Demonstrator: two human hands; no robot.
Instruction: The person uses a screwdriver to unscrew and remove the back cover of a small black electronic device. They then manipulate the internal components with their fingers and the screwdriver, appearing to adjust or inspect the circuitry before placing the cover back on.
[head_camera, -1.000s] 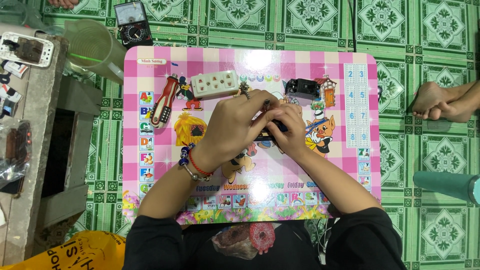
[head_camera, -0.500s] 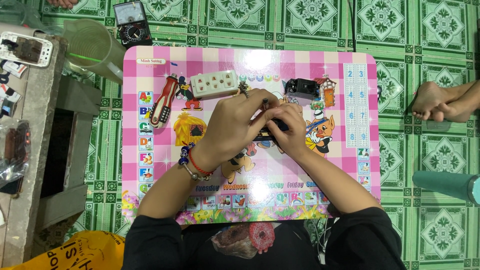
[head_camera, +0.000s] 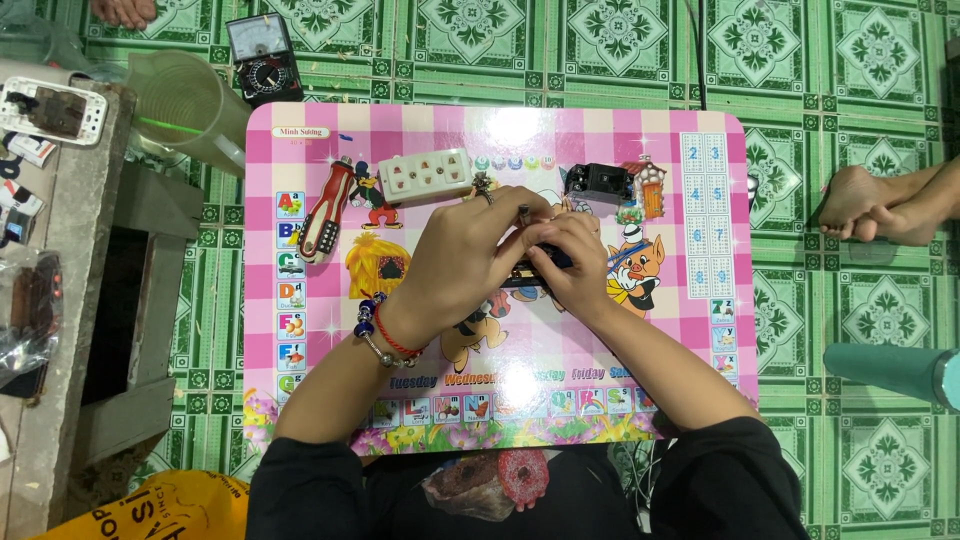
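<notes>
Holding a small black plastic part (head_camera: 545, 258) between them, the left hand (head_camera: 470, 255) and right hand (head_camera: 575, 265) meet over the middle of the pink checked children's table (head_camera: 300, 130) with cartoon prints. Both sets of fingers are closed on the part, the left from above and the right from the side, so most of it is hidden. What shows looks rigid, light and smooth — likely easy to pinch by its edges, and small enough to slip if gripped loosely. Its long axis seems to run left to right across the table; which end points where I cannot tell. Beyond the hands lie a white rectangular socket strip (head_camera: 425, 176), a red-handled screwdriver (head_camera: 325, 210) and a second black boxy component (head_camera: 598, 182) — all apart from the hands.
</notes>
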